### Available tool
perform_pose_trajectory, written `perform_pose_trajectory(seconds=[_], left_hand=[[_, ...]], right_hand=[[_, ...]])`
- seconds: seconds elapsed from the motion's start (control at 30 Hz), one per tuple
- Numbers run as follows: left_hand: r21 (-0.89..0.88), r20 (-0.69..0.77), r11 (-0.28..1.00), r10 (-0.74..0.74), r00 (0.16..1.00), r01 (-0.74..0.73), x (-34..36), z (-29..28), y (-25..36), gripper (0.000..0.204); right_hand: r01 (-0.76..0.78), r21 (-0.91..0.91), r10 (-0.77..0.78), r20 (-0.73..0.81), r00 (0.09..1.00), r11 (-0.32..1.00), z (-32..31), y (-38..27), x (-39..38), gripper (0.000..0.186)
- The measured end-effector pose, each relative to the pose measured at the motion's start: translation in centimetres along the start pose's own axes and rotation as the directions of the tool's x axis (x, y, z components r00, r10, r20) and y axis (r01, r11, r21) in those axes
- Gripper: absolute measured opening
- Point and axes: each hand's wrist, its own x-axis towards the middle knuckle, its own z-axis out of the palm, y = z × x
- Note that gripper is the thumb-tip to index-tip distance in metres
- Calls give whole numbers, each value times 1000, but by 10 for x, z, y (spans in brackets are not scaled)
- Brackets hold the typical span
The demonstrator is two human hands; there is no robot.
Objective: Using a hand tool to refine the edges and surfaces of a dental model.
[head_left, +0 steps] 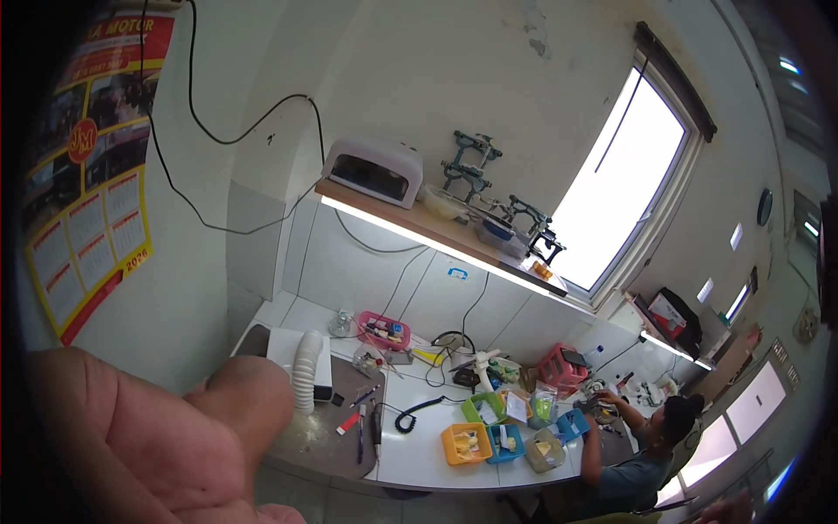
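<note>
My left hand [188, 437], or the part of it that shows, fills the lower left, raised very close to the camera. Bent, rounded skin shows, but the fingertips are cut off or hidden, and I see nothing held. Beyond it is a workbench with a grey mat [332, 450]. On the bench, nearest the hand, a white ribbed hose [306, 371] curves up beside a white box-shaped unit [284, 343]. A dark pen-shaped handpiece [376, 428], a red and white tool [349, 424] and a slim blue tool [360, 444] lie on the mat. My right hand is out of sight.
Orange [465, 456], green [476, 419] and blue bins [506, 457] hold small items. A pink basket [384, 341] stands behind. Overhead, a lit shelf [436, 229] carries a white curing box [374, 172] and metal articulators [471, 166]. At right, a co-worker [642, 458] sits working.
</note>
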Motion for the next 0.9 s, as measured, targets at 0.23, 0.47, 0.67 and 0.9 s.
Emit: perform_pose_trajectory(seconds=[0.23, 0.47, 0.67, 0.9], left_hand=[[-98, 99, 910, -394, 914, 403, -78, 90, 79, 31], [761, 478, 22, -694, -538, 648, -337, 77, 191, 37], [889, 440, 86, -435, -786, 450, -420, 5, 257, 28], [955, 288, 126, -189, -939, 268, -471, -16, 239, 34]], right_hand=[[-930, 106, 885, 286, 367, 352, -11, 99, -263, 23], [-983, -56, 898, 400, -182, -174, -23, 81, -429, 21], [-967, -199, 755, 606, -251, -162, 14, 123, -453, 22], [-971, -238, 749, 636, -186, -39, 90, 225, -442, 21]])
